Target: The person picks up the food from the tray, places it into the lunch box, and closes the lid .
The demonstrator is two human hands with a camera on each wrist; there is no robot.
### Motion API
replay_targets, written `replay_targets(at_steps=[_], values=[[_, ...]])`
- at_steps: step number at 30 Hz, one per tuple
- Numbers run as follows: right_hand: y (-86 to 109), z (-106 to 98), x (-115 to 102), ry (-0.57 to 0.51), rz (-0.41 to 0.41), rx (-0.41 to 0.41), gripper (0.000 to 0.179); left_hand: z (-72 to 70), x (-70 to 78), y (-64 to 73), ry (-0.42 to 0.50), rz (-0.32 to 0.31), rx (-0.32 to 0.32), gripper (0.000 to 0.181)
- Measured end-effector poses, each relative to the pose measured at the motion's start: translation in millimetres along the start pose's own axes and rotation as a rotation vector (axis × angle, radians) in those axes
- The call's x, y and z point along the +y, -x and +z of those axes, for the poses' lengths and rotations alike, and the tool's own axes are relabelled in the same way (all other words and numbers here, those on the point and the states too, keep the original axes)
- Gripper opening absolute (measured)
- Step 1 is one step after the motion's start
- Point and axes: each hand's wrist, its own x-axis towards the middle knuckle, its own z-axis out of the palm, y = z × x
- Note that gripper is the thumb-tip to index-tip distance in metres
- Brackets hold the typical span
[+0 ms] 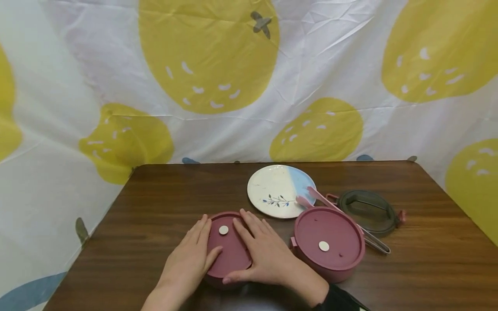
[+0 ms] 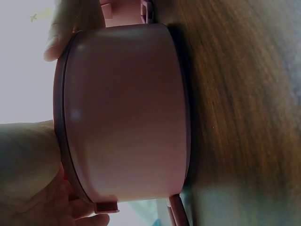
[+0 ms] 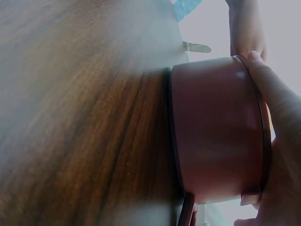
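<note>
A round maroon lunch box [image 2: 124, 113] stands upright on the wooden table, its flat lid [image 1: 229, 255] on top with a white round button [image 1: 223, 230]. My left hand [image 1: 186, 252] lies along the left side of this lid with straight fingers, thumb extended over its face. From the right, my right hand [image 1: 268, 255] rests on the lid with extended fingers, its thumb along the near rim. In the right wrist view the lid sits flush on the box wall [image 3: 216, 127]. A small clip tab [image 2: 106, 207] sticks out below the lid's rim.
To the right stands a second lidded maroon box [image 1: 328, 242]. Behind it are a white and blue plate [image 1: 272, 185], pink-tipped utensils [image 1: 320, 198] with a metal handle end [image 1: 377, 244], and a dark see-through lid [image 1: 367, 211] with pink clips. A lemon-print cloth [image 1: 210, 142] hangs behind the table.
</note>
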Motion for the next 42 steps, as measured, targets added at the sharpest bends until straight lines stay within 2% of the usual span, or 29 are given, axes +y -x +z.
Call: replay_targets(at_steps=[5,10,15,22,25,29,33,42], values=[[0.5,0,0,0.000,0.004,-0.005,0.112,1.0,-0.6,1.0,-0.007,0.009,0.006,0.064],[0.4,1,0,0.003,0.012,-0.008,0.111,1.2,-2.3,0.4,0.028,-0.003,-0.025,0.063],[-0.7,-1,-2,0.028,-0.025,0.000,0.111,-3.4,-4.9,0.5,0.111,-0.030,-0.072,0.059],[3.2,-14,10,0.042,-0.058,-0.034,0.111,-8.3,-0.5,-4.1,0.133,-0.013,-0.066,0.055],[7.7,-27,16,0.018,-0.042,-0.053,0.111,-12.0,5.4,-7.0,0.141,-0.011,-0.052,0.053],[14.4,-44,26,0.004,-0.047,-0.031,0.110,-16.6,16.9,-12.4,0.175,0.017,-0.011,0.050],[23.2,-58,39,-0.029,-0.047,-0.014,0.106,-18.0,31.6,-19.0,0.222,0.082,0.016,0.050],[57.1,-95,84,-0.167,0.028,0.021,0.092,-19.5,69.3,-30.1,0.441,0.234,0.006,0.058]])
